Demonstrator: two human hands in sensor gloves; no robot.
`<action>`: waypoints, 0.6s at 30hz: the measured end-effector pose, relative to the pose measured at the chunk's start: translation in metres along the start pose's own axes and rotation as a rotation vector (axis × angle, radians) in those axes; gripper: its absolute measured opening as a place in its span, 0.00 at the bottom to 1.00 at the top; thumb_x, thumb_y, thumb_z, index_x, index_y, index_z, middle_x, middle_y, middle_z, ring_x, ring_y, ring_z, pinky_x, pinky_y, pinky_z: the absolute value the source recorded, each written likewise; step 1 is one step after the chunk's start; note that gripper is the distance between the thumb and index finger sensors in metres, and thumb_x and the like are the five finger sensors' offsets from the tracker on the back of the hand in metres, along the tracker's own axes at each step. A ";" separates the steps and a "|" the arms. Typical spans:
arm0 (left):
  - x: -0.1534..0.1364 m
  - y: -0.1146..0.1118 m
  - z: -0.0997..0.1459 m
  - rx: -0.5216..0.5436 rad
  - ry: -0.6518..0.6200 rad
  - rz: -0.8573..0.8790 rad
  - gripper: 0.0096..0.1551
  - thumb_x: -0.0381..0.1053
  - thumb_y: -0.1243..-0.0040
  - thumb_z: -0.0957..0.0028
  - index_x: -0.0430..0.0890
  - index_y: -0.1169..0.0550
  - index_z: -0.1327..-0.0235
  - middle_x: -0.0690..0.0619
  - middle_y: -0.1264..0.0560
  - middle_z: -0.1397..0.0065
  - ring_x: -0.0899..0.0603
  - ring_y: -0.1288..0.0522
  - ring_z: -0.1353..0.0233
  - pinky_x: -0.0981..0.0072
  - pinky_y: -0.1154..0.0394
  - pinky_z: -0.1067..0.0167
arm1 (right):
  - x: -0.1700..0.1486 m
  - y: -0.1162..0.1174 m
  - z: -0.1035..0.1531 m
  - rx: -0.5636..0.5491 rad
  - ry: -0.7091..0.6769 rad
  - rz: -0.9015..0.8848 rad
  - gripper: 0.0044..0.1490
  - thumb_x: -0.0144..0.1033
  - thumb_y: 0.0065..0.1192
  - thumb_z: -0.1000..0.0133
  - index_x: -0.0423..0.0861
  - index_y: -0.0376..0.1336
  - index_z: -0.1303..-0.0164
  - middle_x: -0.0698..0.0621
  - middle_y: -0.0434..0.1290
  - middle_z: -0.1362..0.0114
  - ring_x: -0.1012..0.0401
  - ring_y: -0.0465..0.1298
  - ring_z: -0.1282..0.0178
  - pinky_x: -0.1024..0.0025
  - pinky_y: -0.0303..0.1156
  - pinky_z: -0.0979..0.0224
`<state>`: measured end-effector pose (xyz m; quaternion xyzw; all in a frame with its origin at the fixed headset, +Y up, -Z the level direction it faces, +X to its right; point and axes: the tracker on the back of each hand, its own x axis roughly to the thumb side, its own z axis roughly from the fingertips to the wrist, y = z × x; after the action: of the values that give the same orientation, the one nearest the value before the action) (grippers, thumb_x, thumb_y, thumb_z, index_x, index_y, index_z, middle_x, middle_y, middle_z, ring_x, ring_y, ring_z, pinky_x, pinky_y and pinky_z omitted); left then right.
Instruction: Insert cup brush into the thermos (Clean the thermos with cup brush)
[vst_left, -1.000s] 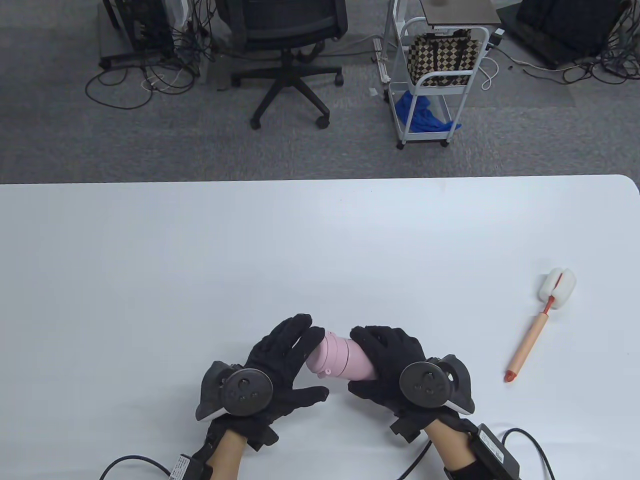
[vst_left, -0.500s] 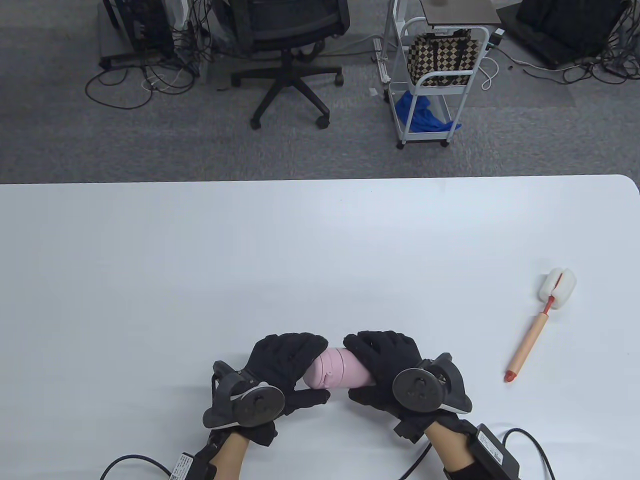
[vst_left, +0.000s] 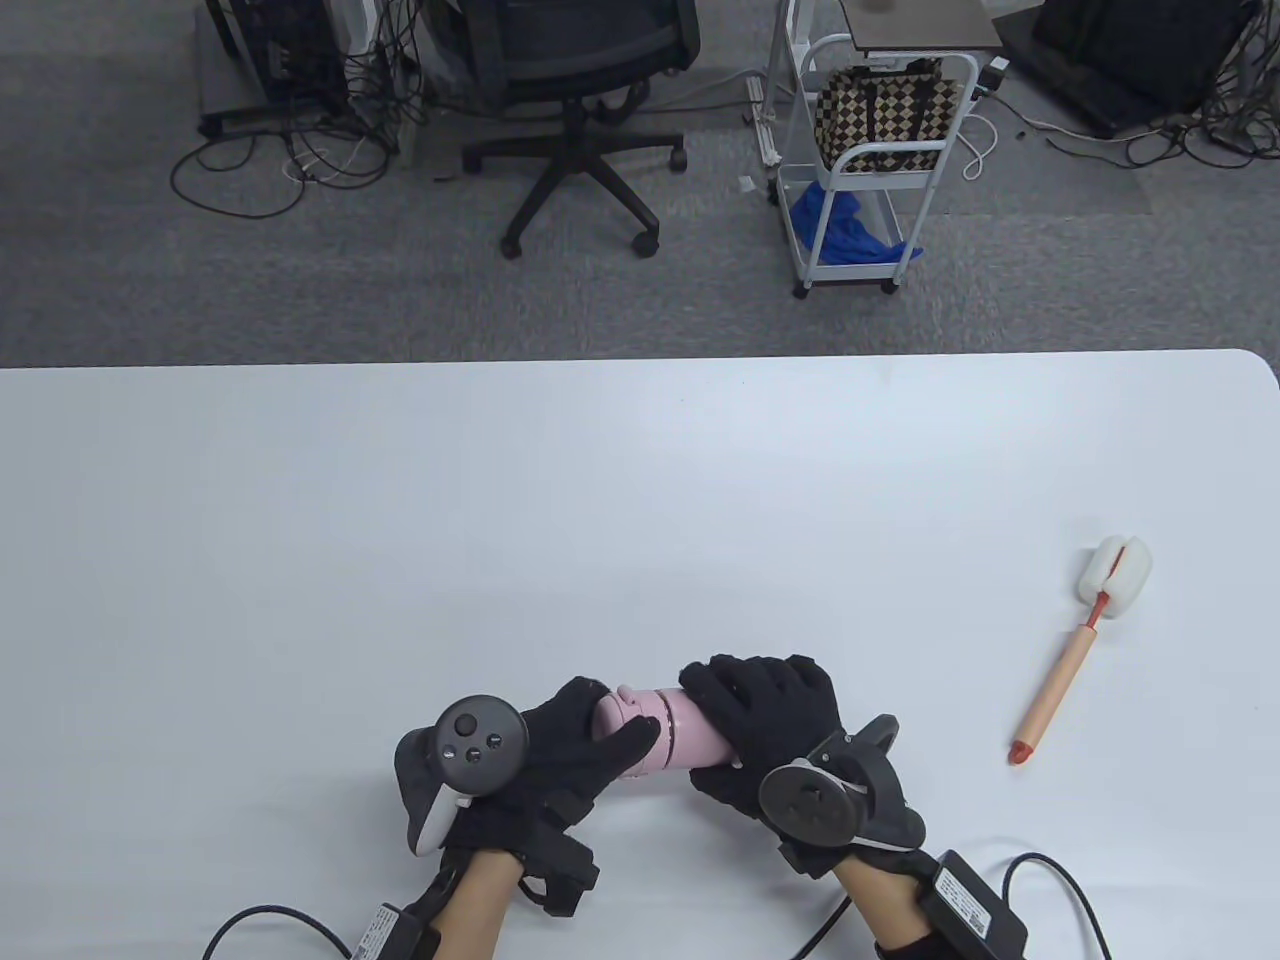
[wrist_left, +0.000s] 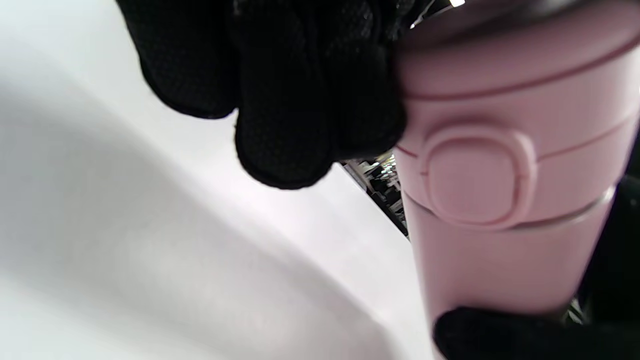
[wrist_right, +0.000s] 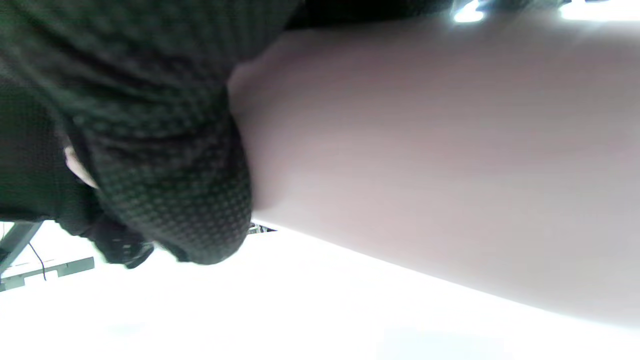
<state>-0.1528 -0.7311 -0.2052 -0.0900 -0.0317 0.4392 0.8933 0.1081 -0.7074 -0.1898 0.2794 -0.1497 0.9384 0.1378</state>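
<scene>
Grey carpet (vst_left: 300, 290), office chair (vst_left: 575, 110), white cart (vst_left: 870, 160).

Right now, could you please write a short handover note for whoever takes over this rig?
Left hand grips the lid end of the pink thermos; right hand grips its body. The thermos lies sideways near the table's front edge, lid on. The cup brush lies untouched at the right, sponge end away from the person. Done: thermos in hand. Left: take off the lid, fetch the brush, insert it.
</scene>
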 end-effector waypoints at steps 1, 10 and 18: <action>-0.003 0.004 -0.001 -0.031 0.007 0.016 0.57 0.88 0.42 0.49 0.40 0.20 0.33 0.53 0.12 0.49 0.46 0.11 0.50 0.42 0.23 0.39 | 0.000 -0.001 0.000 -0.009 -0.001 0.020 0.58 0.55 0.87 0.59 0.48 0.59 0.23 0.44 0.63 0.24 0.47 0.67 0.29 0.35 0.61 0.28; -0.005 0.040 0.003 0.208 -0.019 -0.446 0.58 0.85 0.37 0.50 0.44 0.29 0.22 0.47 0.17 0.36 0.40 0.15 0.38 0.36 0.29 0.33 | -0.024 -0.011 0.004 -0.048 0.118 -0.126 0.58 0.56 0.87 0.58 0.48 0.59 0.23 0.44 0.64 0.25 0.47 0.68 0.29 0.36 0.62 0.29; -0.023 0.037 -0.010 0.107 0.180 -0.787 0.56 0.78 0.26 0.52 0.54 0.33 0.17 0.47 0.25 0.25 0.38 0.23 0.26 0.31 0.36 0.29 | -0.046 -0.013 0.007 -0.085 0.239 -0.333 0.58 0.56 0.86 0.57 0.47 0.58 0.22 0.43 0.64 0.25 0.46 0.69 0.30 0.36 0.63 0.29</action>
<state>-0.1947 -0.7288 -0.2211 -0.0623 0.0376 0.0552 0.9958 0.1533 -0.7061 -0.2076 0.1809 -0.1235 0.9219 0.3195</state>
